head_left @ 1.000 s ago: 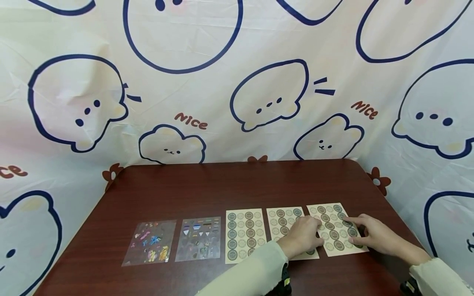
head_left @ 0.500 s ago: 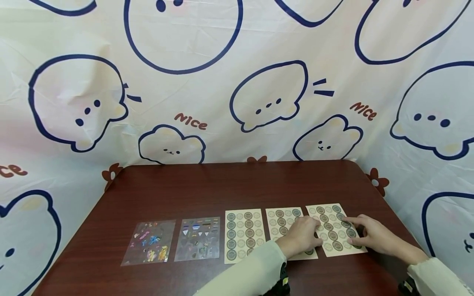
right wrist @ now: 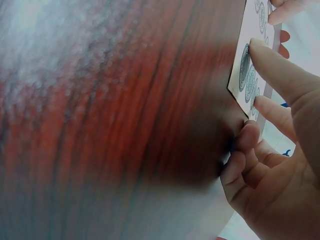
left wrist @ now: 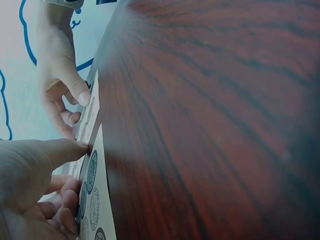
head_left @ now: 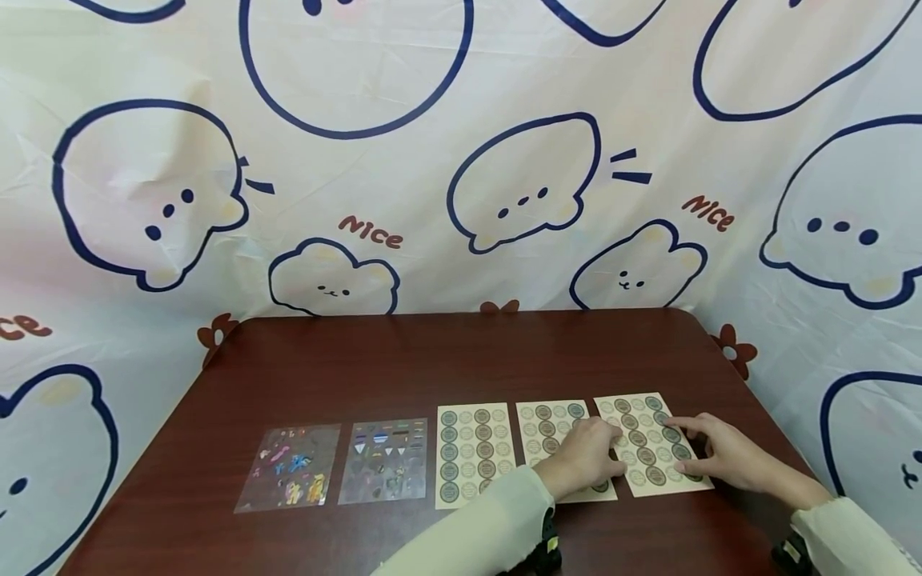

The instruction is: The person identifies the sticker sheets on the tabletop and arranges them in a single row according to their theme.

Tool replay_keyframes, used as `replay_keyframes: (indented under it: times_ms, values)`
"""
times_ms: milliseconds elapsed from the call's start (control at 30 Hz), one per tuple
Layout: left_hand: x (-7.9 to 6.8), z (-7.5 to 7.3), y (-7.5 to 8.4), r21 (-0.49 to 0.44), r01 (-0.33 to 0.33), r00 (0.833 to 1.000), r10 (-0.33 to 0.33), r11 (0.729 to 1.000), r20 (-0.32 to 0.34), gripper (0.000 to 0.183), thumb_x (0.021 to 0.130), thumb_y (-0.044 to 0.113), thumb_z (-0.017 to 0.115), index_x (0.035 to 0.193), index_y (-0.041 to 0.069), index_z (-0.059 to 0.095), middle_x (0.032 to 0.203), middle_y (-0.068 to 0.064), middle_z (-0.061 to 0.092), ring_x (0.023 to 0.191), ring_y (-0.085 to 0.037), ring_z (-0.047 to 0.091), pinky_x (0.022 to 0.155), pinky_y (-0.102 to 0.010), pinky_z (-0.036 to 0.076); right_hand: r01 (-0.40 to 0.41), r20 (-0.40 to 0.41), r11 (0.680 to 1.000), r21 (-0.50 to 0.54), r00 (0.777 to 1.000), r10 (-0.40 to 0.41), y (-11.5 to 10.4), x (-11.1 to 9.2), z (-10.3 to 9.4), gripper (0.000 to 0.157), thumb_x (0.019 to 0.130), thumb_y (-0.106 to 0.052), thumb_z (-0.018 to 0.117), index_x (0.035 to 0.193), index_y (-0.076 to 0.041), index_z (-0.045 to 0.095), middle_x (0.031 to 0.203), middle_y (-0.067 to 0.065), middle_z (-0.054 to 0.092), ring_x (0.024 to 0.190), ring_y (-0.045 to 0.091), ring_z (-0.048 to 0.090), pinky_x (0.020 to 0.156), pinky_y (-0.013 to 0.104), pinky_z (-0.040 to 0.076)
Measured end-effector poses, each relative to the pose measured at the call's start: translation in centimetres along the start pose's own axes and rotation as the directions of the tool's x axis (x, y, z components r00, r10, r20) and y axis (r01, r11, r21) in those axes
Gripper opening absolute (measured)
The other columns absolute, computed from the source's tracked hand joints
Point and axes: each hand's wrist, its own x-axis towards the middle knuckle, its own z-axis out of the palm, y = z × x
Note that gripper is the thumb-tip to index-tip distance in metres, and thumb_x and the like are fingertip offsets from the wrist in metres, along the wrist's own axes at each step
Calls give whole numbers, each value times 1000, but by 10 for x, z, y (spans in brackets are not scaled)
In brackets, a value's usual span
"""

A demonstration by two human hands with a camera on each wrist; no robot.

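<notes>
At the right of the row in the head view lies a cream sticker sheet (head_left: 641, 436) with round seal-like stickers, slightly turned. My right hand (head_left: 738, 456) touches its right side with thumb and index finger; the other fingers bend loosely in the right wrist view. My left hand (head_left: 582, 456) rests over the neighbouring sticker sheet (head_left: 549, 418), partly covering it. Its thumb and index fingertips reach the left edge of the rightmost sheet. In the left wrist view, the left thumb (left wrist: 65, 151) is extended above the gap between both sheets. Neither hand plainly pinches the paper.
Left of the hands lies another cream sticker sheet (head_left: 475, 448), its lower corner close to the left sleeve (head_left: 490, 520). Farther left are two clear sticker sheets, one with small shapes (head_left: 387, 480) and one with colourful figures (head_left: 270, 480). All lie on a dark brown table (head_left: 432, 360).
</notes>
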Motion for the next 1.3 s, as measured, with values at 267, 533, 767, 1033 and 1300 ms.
replay_keyframes:
  times_ms: [267,533,767,1033,1300]
  values:
    - [1,1,-2,32,-6,1000,7,999,-4,48,84,23,79,64,18,35,57,9,25,51,-5,26,48,-16,24,8,-5,1000,-4,1000,-8,3,2,2,66,80,-27,85,135,-1,60,94,4,48,66,2,39,58,22,39]
    - [0,2,-3,6,-9,1000,9,1000,9,40,86,23,78,67,16,44,55,9,29,49,-5,28,47,-17,26,-20,22,1000,-5,1000,20,2,1,2,68,81,-29,85,137,-1,59,94,5,48,66,3,39,58,22,38]
    - [-1,2,-1,16,-3,1000,3,1000,13,26,86,24,79,74,15,57,58,9,33,52,-5,29,49,-17,26,-21,19,1000,-13,1000,21,1,0,1,68,81,-29,85,137,-1,59,94,4,49,66,2,39,58,22,39]
    - [-3,-4,-2,-9,17,1000,-17,1000,17,32,89,27,76,119,16,73,93,7,68,77,-1,51,71,-13,42,-12,20,1000,-13,1000,12,1,1,0,69,82,-29,84,139,-1,58,96,5,51,66,1,40,58,22,39]
    - [-6,-9,1,-44,20,1000,-21,999,-20,36,92,30,71,127,22,70,98,11,67,84,3,55,72,-12,43,-44,6,999,-3,999,44,-2,0,-3,65,86,-34,79,139,-3,59,98,4,54,65,2,42,58,22,40]
